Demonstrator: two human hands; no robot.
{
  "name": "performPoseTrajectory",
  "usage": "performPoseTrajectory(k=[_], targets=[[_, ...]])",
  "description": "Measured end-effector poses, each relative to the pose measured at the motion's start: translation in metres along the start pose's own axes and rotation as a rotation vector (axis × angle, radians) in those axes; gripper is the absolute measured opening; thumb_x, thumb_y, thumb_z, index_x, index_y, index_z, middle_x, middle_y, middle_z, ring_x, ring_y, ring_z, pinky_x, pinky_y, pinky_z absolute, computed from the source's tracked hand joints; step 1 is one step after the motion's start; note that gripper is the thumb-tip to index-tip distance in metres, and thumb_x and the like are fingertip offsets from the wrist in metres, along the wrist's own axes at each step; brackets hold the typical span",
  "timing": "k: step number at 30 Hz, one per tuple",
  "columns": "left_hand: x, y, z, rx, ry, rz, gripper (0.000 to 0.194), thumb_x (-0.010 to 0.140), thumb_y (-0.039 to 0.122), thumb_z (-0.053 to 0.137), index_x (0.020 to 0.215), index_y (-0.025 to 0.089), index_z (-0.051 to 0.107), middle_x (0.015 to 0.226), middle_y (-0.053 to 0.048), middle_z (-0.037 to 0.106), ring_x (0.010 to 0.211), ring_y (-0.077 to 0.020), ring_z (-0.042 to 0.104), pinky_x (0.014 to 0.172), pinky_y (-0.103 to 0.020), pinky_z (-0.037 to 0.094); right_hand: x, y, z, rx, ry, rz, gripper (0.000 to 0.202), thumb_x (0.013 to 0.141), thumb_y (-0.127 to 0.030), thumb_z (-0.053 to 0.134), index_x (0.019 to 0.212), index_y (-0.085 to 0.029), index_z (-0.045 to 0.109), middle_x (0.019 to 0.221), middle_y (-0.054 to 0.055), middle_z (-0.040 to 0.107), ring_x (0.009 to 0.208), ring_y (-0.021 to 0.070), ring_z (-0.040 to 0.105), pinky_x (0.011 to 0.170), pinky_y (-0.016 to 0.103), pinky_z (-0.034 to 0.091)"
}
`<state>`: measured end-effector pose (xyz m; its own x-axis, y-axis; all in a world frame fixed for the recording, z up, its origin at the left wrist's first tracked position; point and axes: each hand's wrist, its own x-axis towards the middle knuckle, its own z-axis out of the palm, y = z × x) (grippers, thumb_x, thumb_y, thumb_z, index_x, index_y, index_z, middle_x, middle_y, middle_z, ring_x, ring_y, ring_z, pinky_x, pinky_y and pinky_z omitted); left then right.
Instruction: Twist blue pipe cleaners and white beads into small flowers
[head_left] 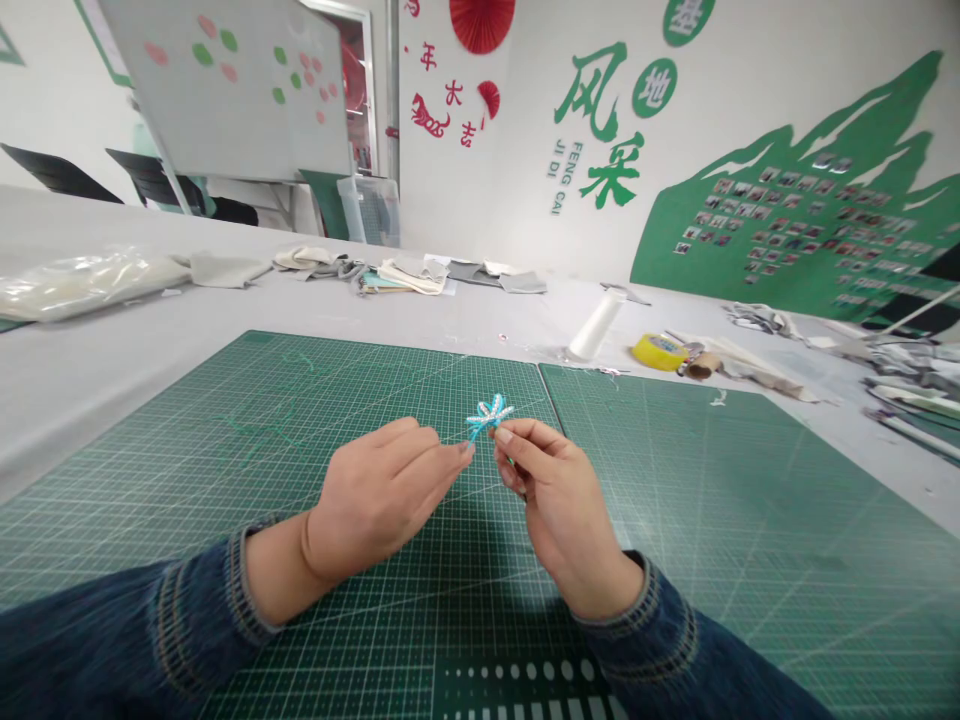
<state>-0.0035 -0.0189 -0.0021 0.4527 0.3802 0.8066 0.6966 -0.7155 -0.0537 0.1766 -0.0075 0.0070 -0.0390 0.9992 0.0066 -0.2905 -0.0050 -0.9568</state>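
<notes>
Between my two hands, above the green cutting mat [270,400], is a small blue and white flower-shaped ornament [491,408] with narrow looped petals. My right hand [559,500] pinches it near its base between thumb and forefinger. From the left, my left hand [386,495] reaches in with its fingers pressed together, the tips on a thin blue strand [474,436] at the ornament's lower left. The inner side of the left fingers is turned away from view. Part of the ornament's base is hidden behind the right fingertips.
A second cutting mat [720,470] lies to the right. Behind stand a white thread cone [598,325], a yellow tape roll [658,351] and a cardboard tube [703,366]. Folded cloth pieces [412,274] and a plastic-wrapped bundle [90,283] lie along the far side of the table.
</notes>
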Motion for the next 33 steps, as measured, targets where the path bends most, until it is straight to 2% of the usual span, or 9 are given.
performPoseTrajectory(k=[5,11,16,20,24,27,33], targets=[[0.001,-0.002,-0.006,0.142,0.005,0.215,0.022,0.084,0.008,0.065,0.107,0.011,0.064,0.064,0.001,0.059,0.057,-0.0138,0.045,0.053,-0.029,0.042,0.000,-0.001,-0.001,0.051,-0.024,0.061,0.017,0.069,-0.030,0.076,0.068,-0.017,0.065,0.060,-0.003,0.055,0.050,0.0081,0.040,0.046,0.024,0.029],[0.013,0.002,-0.015,0.194,-0.007,0.332,0.016,0.091,0.010,0.053,0.104,0.010,0.062,0.063,0.002,0.058,0.054,-0.0134,0.047,0.046,-0.029,0.040,-0.001,0.001,0.002,-0.011,-0.017,0.032,0.019,0.070,-0.031,0.076,0.066,-0.016,0.063,0.056,-0.003,0.052,0.048,0.0079,0.038,0.046,0.023,0.030],[0.017,0.006,-0.018,0.188,-0.016,0.340,0.014,0.090,0.011,0.054,0.102,0.011,0.062,0.065,0.002,0.056,0.054,-0.0127,0.048,0.046,-0.029,0.039,-0.001,0.006,0.001,-0.133,-0.014,-0.033,0.015,0.075,-0.029,0.072,0.071,-0.017,0.064,0.055,-0.005,0.050,0.048,0.0084,0.039,0.046,0.024,0.031],[0.017,0.007,-0.020,0.176,-0.001,0.338,0.013,0.091,0.009,0.054,0.100,0.011,0.063,0.065,0.002,0.058,0.055,-0.0135,0.047,0.047,-0.030,0.039,-0.005,0.005,0.001,-0.396,0.016,-0.156,0.008,0.079,-0.025,0.069,0.073,-0.019,0.066,0.060,-0.004,0.057,0.054,0.0110,0.048,0.051,0.026,0.038],[0.018,0.006,-0.024,0.166,-0.006,0.330,0.015,0.090,0.008,0.053,0.101,0.008,0.064,0.065,0.001,0.059,0.055,-0.0147,0.046,0.046,-0.032,0.038,-0.011,0.002,0.003,-0.642,0.057,-0.399,0.009,0.082,-0.017,0.065,0.074,-0.020,0.066,0.070,-0.002,0.063,0.065,0.0141,0.056,0.060,0.029,0.043],[0.019,0.006,-0.026,0.164,-0.012,0.321,0.016,0.090,0.008,0.054,0.103,0.007,0.064,0.064,0.000,0.059,0.056,-0.0153,0.045,0.047,-0.032,0.038,-0.014,0.000,0.003,-0.749,0.048,-0.523,0.013,0.085,-0.014,0.063,0.074,-0.021,0.065,0.071,-0.002,0.061,0.066,0.0137,0.055,0.061,0.028,0.042],[0.018,0.005,-0.028,0.175,-0.010,0.330,0.017,0.090,0.008,0.053,0.103,0.007,0.064,0.063,-0.001,0.060,0.056,-0.0162,0.046,0.048,-0.032,0.039,-0.015,0.001,0.002,-0.868,-0.005,-0.663,0.015,0.088,-0.010,0.060,0.078,-0.020,0.064,0.073,-0.002,0.058,0.065,0.0123,0.052,0.060,0.027,0.040]])
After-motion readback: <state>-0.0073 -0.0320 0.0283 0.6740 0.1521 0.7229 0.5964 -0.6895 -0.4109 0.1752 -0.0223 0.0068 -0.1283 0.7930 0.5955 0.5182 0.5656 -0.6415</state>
